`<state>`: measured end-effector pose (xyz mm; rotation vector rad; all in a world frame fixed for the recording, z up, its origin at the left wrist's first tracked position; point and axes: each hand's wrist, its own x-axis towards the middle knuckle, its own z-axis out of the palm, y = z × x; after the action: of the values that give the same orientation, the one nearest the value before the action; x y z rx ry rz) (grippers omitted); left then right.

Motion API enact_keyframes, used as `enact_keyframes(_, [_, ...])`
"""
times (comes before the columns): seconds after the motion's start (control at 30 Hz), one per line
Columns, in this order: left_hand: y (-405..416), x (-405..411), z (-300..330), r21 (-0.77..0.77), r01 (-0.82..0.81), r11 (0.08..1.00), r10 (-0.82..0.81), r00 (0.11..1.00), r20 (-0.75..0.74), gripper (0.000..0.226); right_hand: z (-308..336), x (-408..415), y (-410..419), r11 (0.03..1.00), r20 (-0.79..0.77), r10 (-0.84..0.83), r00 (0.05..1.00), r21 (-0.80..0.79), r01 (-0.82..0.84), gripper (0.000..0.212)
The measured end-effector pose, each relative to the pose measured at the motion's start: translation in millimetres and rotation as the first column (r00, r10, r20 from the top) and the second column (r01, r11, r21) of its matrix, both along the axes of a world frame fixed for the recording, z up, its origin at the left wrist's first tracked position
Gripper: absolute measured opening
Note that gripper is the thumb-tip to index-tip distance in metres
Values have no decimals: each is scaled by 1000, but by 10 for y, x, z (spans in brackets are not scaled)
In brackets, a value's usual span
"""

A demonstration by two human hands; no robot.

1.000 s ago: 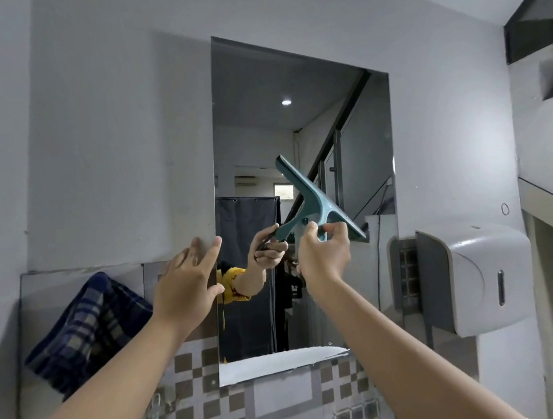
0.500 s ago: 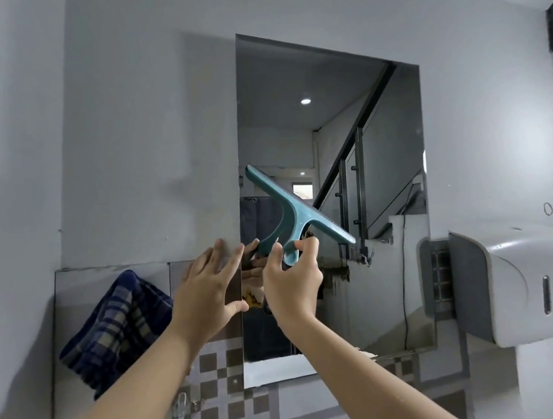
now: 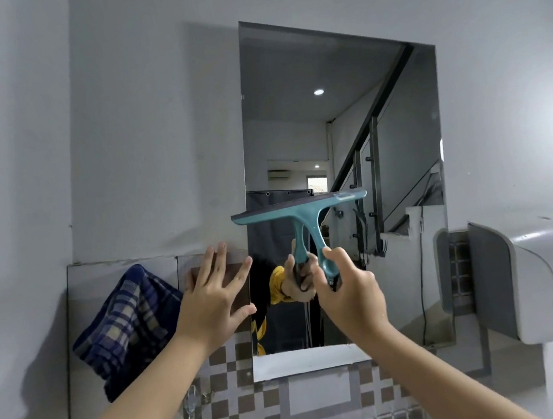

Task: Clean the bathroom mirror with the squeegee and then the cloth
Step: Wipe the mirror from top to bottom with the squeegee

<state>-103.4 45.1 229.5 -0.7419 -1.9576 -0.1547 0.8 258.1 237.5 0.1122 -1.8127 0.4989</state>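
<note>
Holding the teal squeegee (image 3: 303,213) by the lower end of its handle, our right hand (image 3: 348,296) has its grip clenched around the plastic stem, the blade level across the middle of the bathroom mirror (image 3: 341,153). From the head view, whether the rubber edge touches the glass we cannot tell. We judge the tool light and stiff, its rubber lip the only soft part, and best held low on the handle as it is now. The mirror looks rigid, smooth and breakable. Our left hand (image 3: 215,302) is released, fingers spread flat on the tiled wall at the mirror's left edge. The checked cloth (image 3: 127,329) hangs on the wall just left of that hand, untouched. A white dispenser (image 3: 538,279) juts out beside the mirror's right edge, and could hamper strokes there.
</note>
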Motion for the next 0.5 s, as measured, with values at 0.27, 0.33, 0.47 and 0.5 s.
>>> enact_keyframes(0.27, [11, 19, -22, -15, -63, 998, 63, 998, -15, 100, 181, 89, 465, 978, -17, -88, 996, 187, 90, 29])
enact_keyframes(0.33, [25, 33, -26, -13, -75, 997, 75, 997, -8, 99, 221, 121, 597, 971, -8, -84, 996, 225, 84, 30])
enact_keyframes(0.47, [29, 25, -36, -9, -74, 997, 74, 997, 19, 98, 274, 222, 916, 956, 29, -104, 994, 278, 92, 33])
enact_keyframes(0.5, [27, 21, -38, -8, -70, 997, 71, 997, 25, 98, 284, 251, 995, 954, 31, -110, 993, 283, 97, 33])
